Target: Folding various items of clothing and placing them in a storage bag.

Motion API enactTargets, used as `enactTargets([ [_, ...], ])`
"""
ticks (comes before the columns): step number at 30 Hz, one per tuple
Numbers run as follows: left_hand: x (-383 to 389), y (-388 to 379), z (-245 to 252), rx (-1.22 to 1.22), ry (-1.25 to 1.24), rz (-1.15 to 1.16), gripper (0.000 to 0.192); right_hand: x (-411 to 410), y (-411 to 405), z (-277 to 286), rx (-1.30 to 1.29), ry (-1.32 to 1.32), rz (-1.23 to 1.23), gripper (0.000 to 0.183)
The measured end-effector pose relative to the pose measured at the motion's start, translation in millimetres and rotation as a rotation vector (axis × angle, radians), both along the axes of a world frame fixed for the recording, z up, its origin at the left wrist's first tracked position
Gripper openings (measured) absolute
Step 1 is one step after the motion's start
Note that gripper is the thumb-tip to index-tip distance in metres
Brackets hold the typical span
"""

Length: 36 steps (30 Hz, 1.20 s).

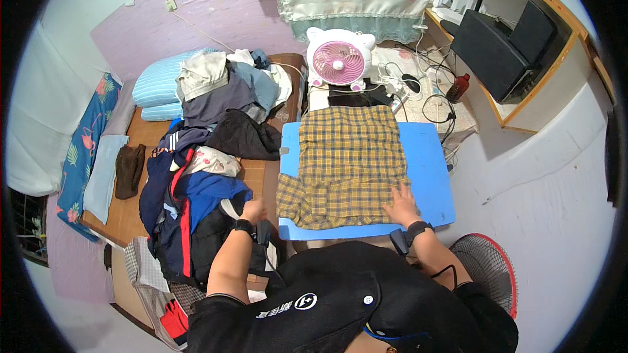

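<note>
A yellow and navy plaid shirt [353,147] lies on a blue board [431,171] in front of me. Its near part is folded over, and a sleeve sticks out at the left. My right hand [403,205] rests on the near right part of the shirt with its fingers spread. My left hand [253,211] is left of the board, beside a heap of clothes; its fingers are partly hidden, and whether it holds anything is unclear. That heap has a blue garment [211,189], a navy garment with a red stripe [185,235] and a black garment [245,135].
Behind the board stand a white and pink fan [338,61], cables and a dark red bottle [458,88]. A striped pillow [157,83] and more clothes lie at the back left. A red-rimmed floor fan [485,264] is at the right, below a shelf with a black box [490,54].
</note>
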State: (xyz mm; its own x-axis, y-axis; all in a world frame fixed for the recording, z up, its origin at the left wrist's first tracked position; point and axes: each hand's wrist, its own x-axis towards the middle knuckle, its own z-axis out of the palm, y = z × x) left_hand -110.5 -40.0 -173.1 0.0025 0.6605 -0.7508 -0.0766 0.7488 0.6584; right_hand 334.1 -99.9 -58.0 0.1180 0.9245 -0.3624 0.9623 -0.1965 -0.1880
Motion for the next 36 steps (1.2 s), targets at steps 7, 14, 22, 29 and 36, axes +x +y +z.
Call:
enactTargets([
  [7,34,-17,2,-0.227,-0.295,0.017,0.056,-28,-7,12,-0.096,-0.003,0.001,0.068],
  [14,26,-2,-12,0.137,-0.727,0.569,0.036,-15,-5,0,-0.157,0.021,0.056,0.066],
  [22,71,13,112,0.678,-0.278,0.537,0.011,-13,-6,4,-0.18,0.016,0.016,0.063],
  [29,149,-3,156,0.877,0.308,-0.834,0.048,1,-9,-8,-0.121,0.087,0.002,0.059],
  [36,158,-3,106,0.646,-0.1,-1.015,0.053,27,-12,-27,0.155,0.663,-0.342,0.042],
])
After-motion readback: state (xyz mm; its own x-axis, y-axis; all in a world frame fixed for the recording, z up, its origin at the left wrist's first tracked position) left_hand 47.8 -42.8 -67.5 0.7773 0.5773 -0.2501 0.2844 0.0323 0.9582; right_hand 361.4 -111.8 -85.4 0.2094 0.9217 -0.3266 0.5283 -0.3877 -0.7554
